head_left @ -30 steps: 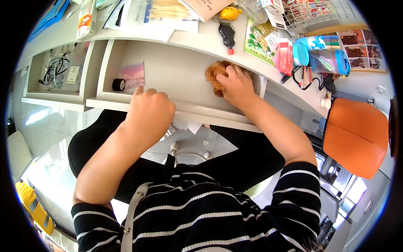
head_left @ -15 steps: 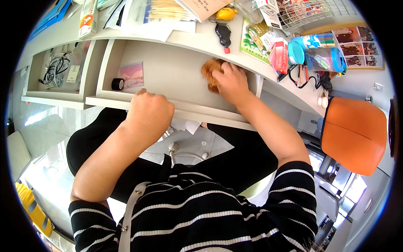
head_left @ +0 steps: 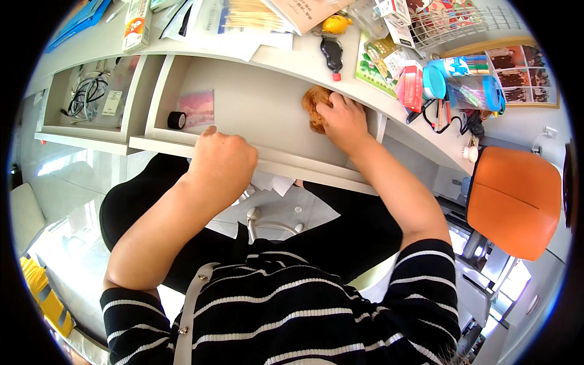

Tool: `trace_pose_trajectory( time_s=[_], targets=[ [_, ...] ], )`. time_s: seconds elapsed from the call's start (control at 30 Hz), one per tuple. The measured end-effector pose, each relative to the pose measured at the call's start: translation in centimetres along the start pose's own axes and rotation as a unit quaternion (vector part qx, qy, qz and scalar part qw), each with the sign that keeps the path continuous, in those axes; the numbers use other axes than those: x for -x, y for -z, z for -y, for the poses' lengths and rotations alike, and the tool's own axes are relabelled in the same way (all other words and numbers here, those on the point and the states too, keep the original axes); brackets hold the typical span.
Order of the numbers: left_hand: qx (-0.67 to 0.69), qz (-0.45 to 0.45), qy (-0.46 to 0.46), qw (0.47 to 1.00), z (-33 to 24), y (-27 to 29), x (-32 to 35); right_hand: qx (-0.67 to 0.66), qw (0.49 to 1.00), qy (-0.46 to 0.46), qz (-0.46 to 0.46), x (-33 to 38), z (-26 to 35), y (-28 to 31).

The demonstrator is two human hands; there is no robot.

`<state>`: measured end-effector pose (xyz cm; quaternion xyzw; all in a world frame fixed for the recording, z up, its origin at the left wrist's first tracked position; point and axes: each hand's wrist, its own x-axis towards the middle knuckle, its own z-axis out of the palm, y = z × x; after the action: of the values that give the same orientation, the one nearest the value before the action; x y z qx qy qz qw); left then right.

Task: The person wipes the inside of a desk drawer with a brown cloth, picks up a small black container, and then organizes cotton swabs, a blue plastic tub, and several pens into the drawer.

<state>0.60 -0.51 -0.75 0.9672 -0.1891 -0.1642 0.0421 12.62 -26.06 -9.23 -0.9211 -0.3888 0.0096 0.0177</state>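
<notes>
Inside the pulled-out white drawer (head_left: 255,103), at its right end, my right hand (head_left: 348,125) presses a crumpled brown cloth (head_left: 316,109) against the drawer bottom. Its fingers are bent over the cloth's right side and hide part of it. My left hand (head_left: 224,157) is closed at the drawer's front edge, left of the middle, with the thumb on top and the other fingers mostly hidden. At the drawer's left end lie a black roll of tape (head_left: 176,120) and a pink picture card (head_left: 196,107).
A second open drawer (head_left: 121,131) on the left holds coiled cables (head_left: 89,91). The desktop above carries papers, cotton swabs (head_left: 250,15), a yellow keychain figure (head_left: 336,24), a black bottle-shaped item (head_left: 332,55) and pen jars (head_left: 471,91). An orange chair (head_left: 514,201) stands at right.
The whole view has shifted slightly, so things sit a little further right. The cloth under my right hand looks somewhat more bunched. My left hand stays at the drawer's edge.
</notes>
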Motion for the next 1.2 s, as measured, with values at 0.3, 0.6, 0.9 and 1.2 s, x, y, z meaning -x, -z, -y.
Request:
trace_pose_trajectory(
  time_s=[0.3,0.6,0.9,1.2],
  targets=[
    [0.007,0.039,-0.005,0.999,-0.2,0.4,-0.1,0.014,0.999,0.044,0.02,0.6,0.8,0.8],
    [-0.001,0.078,0.008,0.997,-0.2,1.1,-0.2,0.024,0.994,0.079,0.074,1.6,1.0,1.1],
    [-0.005,0.033,0.004,0.999,0.0,0.8,-0.2,-0.128,0.984,-0.119,0.032,-1.5,-1.0,0.0],
    [0.011,0.048,0.011,0.999,-0.1,1.1,0.0,0.024,0.992,0.05,0.112,2.0,-0.4,1.7]
  ],
)
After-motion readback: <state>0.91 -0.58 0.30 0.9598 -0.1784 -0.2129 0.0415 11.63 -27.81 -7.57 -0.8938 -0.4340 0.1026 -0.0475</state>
